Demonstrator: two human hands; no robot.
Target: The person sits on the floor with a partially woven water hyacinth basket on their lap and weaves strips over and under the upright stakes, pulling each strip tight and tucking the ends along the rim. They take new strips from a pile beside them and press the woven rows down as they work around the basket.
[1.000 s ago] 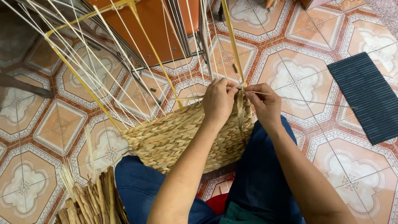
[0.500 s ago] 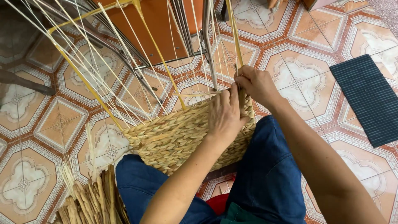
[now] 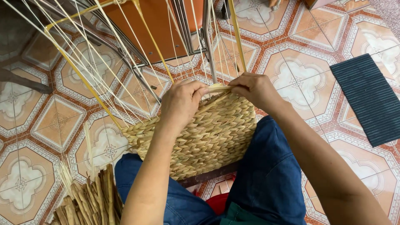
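Note:
A half-woven straw basket (image 3: pixel 208 133) rests on my lap, its woven wall facing me and many thin pale stakes (image 3: pixel 104 62) rising from its top edge. My left hand (image 3: pixel 181 104) grips the upper rim and pinches a flat straw strand (image 3: pixel 218 88). The other end of that same strand is pinched by my right hand (image 3: pixel 254 89), just to the right on the rim. Both hands sit close together, almost touching, at the top of the weave.
A bundle of loose dry straw (image 3: pixel 89 200) lies at the lower left. An orange chair seat with metal legs (image 3: pixel 166 25) stands just beyond the basket. A dark ribbed mat (image 3: pixel 371 98) lies on the patterned tile floor at right.
The hands have shifted along the rim. The right hand has come down from the upright stake to the rim, and both now pinch a flat strand between them.

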